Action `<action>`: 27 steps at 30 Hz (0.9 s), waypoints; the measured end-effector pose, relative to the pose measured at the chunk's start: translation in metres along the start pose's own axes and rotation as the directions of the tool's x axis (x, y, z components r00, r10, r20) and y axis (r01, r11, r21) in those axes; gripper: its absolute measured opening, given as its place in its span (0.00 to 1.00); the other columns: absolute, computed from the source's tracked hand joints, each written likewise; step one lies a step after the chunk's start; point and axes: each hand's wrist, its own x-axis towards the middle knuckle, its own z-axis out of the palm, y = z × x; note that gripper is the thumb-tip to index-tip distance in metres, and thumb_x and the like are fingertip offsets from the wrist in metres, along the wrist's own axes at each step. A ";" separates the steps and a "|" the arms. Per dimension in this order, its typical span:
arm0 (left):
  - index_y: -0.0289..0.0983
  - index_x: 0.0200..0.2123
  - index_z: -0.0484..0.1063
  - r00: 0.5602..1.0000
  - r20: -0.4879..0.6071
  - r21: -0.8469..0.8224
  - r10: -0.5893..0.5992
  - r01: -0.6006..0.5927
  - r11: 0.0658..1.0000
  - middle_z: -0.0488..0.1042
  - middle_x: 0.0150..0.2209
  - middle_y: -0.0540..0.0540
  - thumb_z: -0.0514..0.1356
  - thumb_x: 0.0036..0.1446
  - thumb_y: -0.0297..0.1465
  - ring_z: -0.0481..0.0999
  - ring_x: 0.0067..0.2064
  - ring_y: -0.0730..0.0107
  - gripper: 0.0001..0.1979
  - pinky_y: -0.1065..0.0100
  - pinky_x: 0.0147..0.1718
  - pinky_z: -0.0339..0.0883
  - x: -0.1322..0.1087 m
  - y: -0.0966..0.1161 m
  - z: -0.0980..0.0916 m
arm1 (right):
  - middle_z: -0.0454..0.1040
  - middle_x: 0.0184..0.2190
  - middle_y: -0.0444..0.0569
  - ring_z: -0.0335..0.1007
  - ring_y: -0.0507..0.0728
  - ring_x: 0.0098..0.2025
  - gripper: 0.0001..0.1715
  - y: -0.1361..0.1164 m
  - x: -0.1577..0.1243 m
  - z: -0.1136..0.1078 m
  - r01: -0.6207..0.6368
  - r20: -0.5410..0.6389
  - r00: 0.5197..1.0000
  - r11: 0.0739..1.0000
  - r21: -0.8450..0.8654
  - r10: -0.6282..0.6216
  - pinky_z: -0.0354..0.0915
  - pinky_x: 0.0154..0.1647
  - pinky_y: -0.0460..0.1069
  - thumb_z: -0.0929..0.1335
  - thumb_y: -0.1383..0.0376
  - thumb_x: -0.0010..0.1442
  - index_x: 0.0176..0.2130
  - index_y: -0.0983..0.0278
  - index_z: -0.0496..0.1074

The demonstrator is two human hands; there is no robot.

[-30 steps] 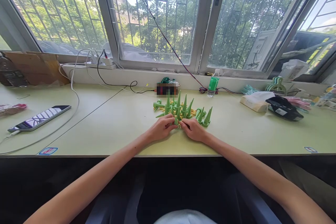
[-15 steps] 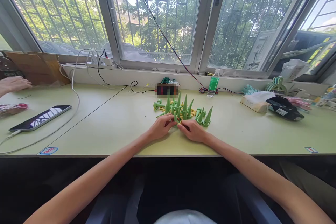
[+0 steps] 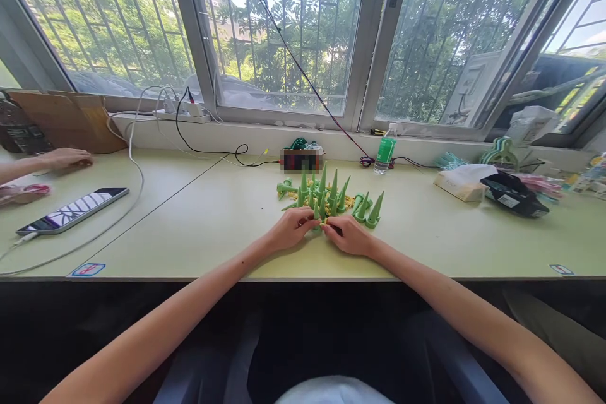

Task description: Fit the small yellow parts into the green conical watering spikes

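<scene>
My left hand (image 3: pixel 290 229) is closed around the base of a green plastic spike (image 3: pixel 316 208), which points upward. Against that base, my right hand (image 3: pixel 351 235) pinches a small yellow piece (image 3: pixel 324 221); fingertips cover most of it. Just beyond my hands several more green spikes (image 3: pixel 333 190) stand upright, and others lie on their sides. Small yellow pieces (image 3: pixel 349 202) are heaped among them. One green spike (image 3: pixel 375 209) leans at the right end of the group.
A bottle (image 3: pixel 386 150) with a green label stands by the sill. Toward the right are a tissue pack (image 3: pixel 461 182) and a black pouch (image 3: pixel 514 194). Leftward, a phone (image 3: pixel 73 209) lies plugged into a white cable (image 3: pixel 137 167). Another person's hand (image 3: pixel 69 159) reaches over the table.
The other person's hand at the left has moved rightward over the table. My own hands stay almost where they were, fingers still together at the spike's base.
</scene>
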 end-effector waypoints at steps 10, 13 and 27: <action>0.35 0.22 0.62 0.976 0.158 -0.129 -0.153 0.174 0.976 0.57 0.21 0.53 0.56 0.61 0.45 0.56 0.24 0.77 0.22 0.71 0.22 0.49 0.000 0.000 -0.006 | 0.64 0.22 0.43 0.55 0.50 0.24 0.21 -0.002 -0.002 -0.004 0.063 0.071 0.996 0.997 -0.037 -0.060 0.50 0.30 0.46 0.59 0.61 0.71 0.26 0.63 0.61; 0.35 0.22 0.62 0.965 0.180 -0.145 -0.192 0.219 0.965 0.59 0.20 0.53 0.57 0.60 0.47 0.58 0.22 0.77 0.23 0.72 0.20 0.49 0.000 0.002 -0.008 | 0.66 0.23 0.44 0.56 0.50 0.24 0.21 0.000 -0.002 -0.003 0.091 0.078 0.993 0.994 -0.058 -0.086 0.51 0.30 0.47 0.59 0.61 0.71 0.27 0.63 0.62; 0.35 0.23 0.63 0.953 0.188 -0.234 -0.237 0.278 0.932 0.58 0.20 0.54 0.58 0.58 0.51 0.59 0.21 0.78 0.25 0.72 0.19 0.50 0.001 0.009 -0.008 | 0.69 0.27 0.47 0.62 0.52 0.27 0.18 -0.001 -0.003 -0.001 0.145 0.024 0.989 0.980 -0.137 -0.143 0.53 0.31 0.47 0.59 0.63 0.71 0.30 0.63 0.65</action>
